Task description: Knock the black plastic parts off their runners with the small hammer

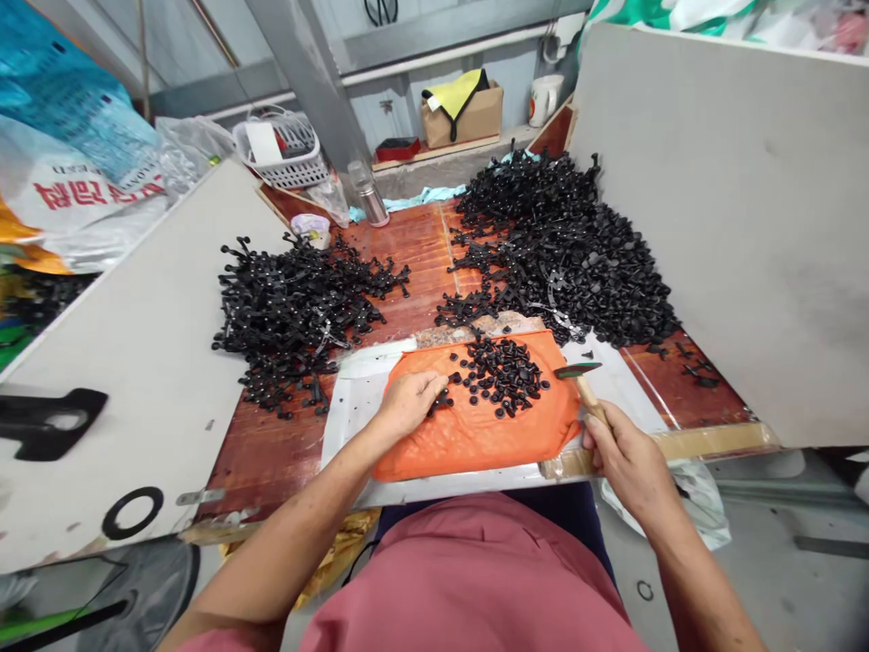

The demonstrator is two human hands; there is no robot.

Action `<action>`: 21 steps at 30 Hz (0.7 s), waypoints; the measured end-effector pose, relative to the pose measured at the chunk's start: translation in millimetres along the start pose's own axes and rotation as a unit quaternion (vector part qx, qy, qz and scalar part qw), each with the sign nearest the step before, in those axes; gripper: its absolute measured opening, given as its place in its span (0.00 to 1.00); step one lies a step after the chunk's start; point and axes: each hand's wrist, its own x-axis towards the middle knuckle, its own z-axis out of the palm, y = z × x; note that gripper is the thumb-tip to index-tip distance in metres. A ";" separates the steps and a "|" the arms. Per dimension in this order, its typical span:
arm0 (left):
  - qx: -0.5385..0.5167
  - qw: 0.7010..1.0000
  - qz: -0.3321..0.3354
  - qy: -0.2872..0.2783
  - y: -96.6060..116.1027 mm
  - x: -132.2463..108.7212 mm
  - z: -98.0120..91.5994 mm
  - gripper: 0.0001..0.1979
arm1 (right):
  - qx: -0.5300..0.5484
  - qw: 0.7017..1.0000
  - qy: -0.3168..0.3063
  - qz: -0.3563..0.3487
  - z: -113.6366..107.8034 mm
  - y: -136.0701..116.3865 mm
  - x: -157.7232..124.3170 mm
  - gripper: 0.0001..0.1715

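Note:
My left hand [411, 403] is closed on a black branched plastic piece [443, 400] over the left side of an orange cloth-covered pad [468, 444]. My right hand [625, 453] grips the wooden handle of a small hammer [578, 369], its dark head raised near the pad's right edge. Loose black plastic studs [506, 371] with round flat heads lie scattered on the upper part of the pad, between the two hands. The far end of the piece in my left hand is partly hidden by my fingers.
A heap of black branched pieces [291, 299] lies on the left of the red-brown table [414, 249]. A larger black heap [577, 254] rises at the back right. Grey boards [712, 217] flank both sides. A metal flask [368, 195] and a white basket [289, 167] stand behind.

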 end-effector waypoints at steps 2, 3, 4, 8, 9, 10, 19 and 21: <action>0.020 1.000 0.001 0.008 1.8 -1.1 0.6 0.23 | -0.003 1.000 0.003 0.001 -0.1 -0.4 -0.5 0.19; 0.026 1.000 0.001 0.011 2.7 -1.8 0.8 0.23 | -0.007 1.000 0.003 0.001 -0.2 -0.9 -0.8 0.19; 0.029 0.999 0.000 0.014 3.2 -2.5 0.8 0.22 | -0.011 1.000 0.003 0.001 -0.4 -1.6 -0.9 0.19; 0.010 1.000 -0.005 0.025 1.9 -3.2 1.1 0.23 | -0.022 1.000 0.009 -0.011 -1.7 -4.6 -0.8 0.17; 0.003 1.000 -0.005 0.026 1.0 -2.9 1.2 0.23 | -0.025 1.000 0.010 -0.014 -2.0 -5.0 -0.7 0.17; -0.003 1.000 -0.004 0.026 0.2 -2.5 1.3 0.23 | -0.027 0.999 0.011 -0.016 -2.2 -5.3 -0.6 0.17; 0.032 0.999 0.002 0.024 4.6 -4.6 0.0 0.22 | -0.038 0.999 0.021 -0.018 -1.3 -5.3 0.7 0.17; 0.051 0.998 -0.003 0.022 7.1 -5.6 0.1 0.22 | -0.061 0.997 0.034 -0.018 -2.3 -4.8 1.0 0.16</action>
